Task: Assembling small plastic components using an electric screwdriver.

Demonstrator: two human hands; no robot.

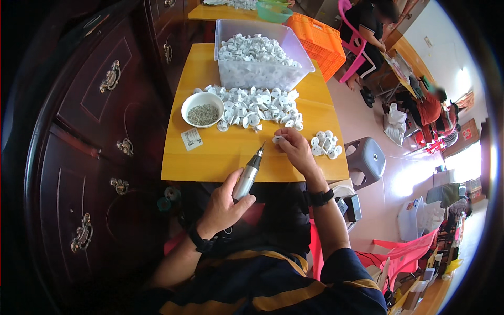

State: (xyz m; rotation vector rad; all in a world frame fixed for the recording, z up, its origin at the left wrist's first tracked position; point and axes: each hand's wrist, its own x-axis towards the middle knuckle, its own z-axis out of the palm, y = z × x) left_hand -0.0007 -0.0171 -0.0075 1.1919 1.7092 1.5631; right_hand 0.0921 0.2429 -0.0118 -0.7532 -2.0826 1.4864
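Note:
My left hand (223, 206) is wrapped round a silver and black electric screwdriver (248, 177), its bit slanting up over the yellow table (226, 163). Between the fingertips of my right hand (294, 148) is a small round white plastic part (277, 139), close to the bit but apart from it. Beyond both hands lies a wide heap of similar white parts (257, 107). To its left stands a white bowl (184, 112) filled with tiny metal screws (203, 114). A smaller group of white parts (326, 144) sits right of my right hand.
A clear plastic bin (257, 76) piled with white parts stands at the table's far side. A printed card (191, 139) lies near the bowl. Dark wooden drawers (100, 100) line the left. A grey stool (367, 161) and an orange crate (320, 44) stand right; people sit farther off.

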